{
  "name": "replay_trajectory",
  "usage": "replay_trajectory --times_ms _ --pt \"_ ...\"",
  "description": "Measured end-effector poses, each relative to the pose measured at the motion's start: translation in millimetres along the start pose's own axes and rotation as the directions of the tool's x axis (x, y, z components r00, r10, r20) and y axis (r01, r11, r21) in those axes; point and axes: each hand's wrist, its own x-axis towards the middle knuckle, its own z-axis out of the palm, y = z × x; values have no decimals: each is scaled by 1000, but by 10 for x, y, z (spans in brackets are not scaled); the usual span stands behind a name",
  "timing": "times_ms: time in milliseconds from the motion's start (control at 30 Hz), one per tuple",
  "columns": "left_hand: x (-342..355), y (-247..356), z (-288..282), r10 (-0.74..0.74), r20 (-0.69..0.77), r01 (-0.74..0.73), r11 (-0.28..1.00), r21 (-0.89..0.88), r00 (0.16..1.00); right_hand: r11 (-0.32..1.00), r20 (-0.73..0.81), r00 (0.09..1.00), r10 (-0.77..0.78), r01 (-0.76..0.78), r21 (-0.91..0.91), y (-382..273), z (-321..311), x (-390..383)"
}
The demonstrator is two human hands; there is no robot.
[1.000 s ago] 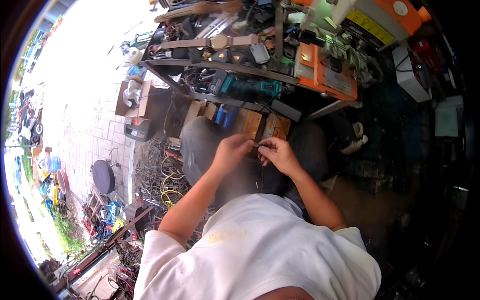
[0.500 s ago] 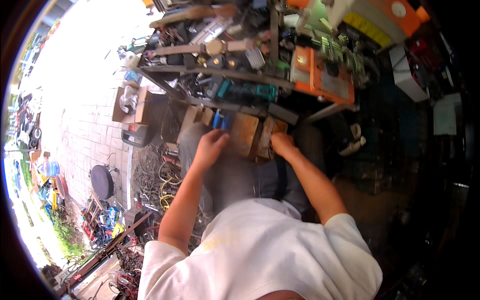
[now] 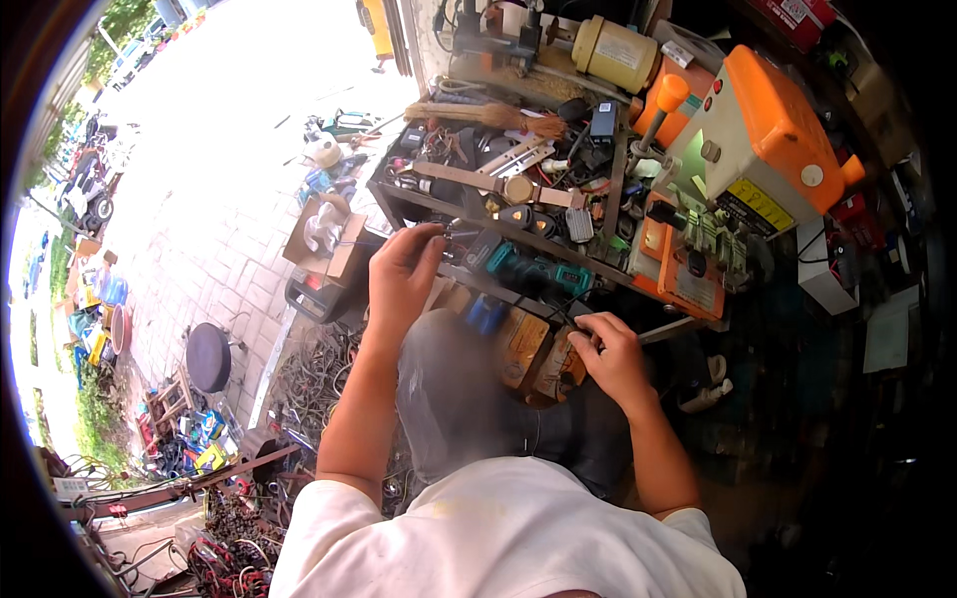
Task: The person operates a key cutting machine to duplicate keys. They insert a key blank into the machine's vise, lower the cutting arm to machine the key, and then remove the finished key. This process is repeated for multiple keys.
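Observation:
My left hand (image 3: pixel 403 277) is raised at the front of the cluttered shelf, fingers curled toward the thumb near small metal pieces; anything in them is too small to make out. My right hand (image 3: pixel 613 361) is closed at the lower right of the shelf, beside a worn yellowish wooden block (image 3: pixel 526 344); what its fingers hold is unclear. A teal power tool (image 3: pixel 538 269) lies between the hands on the shelf, with blue cylinders (image 3: pixel 485 314) below it. A thin cord hangs over my grey-clad legs (image 3: pixel 449 399).
An orange-topped machine (image 3: pixel 778 115) and a cream cylinder (image 3: pixel 613 52) stand at the upper right. A cardboard box (image 3: pixel 309 249), a round black stool seat (image 3: pixel 207 359) and tangled cables (image 3: pixel 309 384) lie to the left. Paving (image 3: pixel 189 239) extends outside.
My hands, together one second ago, have separated. The left moved up to the shelf front, the right outward to the right. The view has shifted, showing more of the shelf top.

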Motion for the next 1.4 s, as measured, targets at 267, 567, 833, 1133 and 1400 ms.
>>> replay_trajectory --times_ms 267,567,833,1133,1400 --pt "473 108 -76 246 87 -260 887 382 965 920 -351 860 -371 287 -267 -485 -187 834" --pt "1686 68 129 452 213 -497 731 468 866 839 -387 796 -465 257 -479 -222 200 1457" --pt "3043 -119 400 -115 602 -489 473 733 790 838 -391 789 -474 267 -477 -232 207 1437" --pt "3011 146 315 -11 609 -531 477 700 793 850 -427 768 -477 279 -447 -262 209 1415" --pt "2248 1030 202 57 480 -295 850 437 876 872 -462 741 -488 387 -300 -256 94 1408"
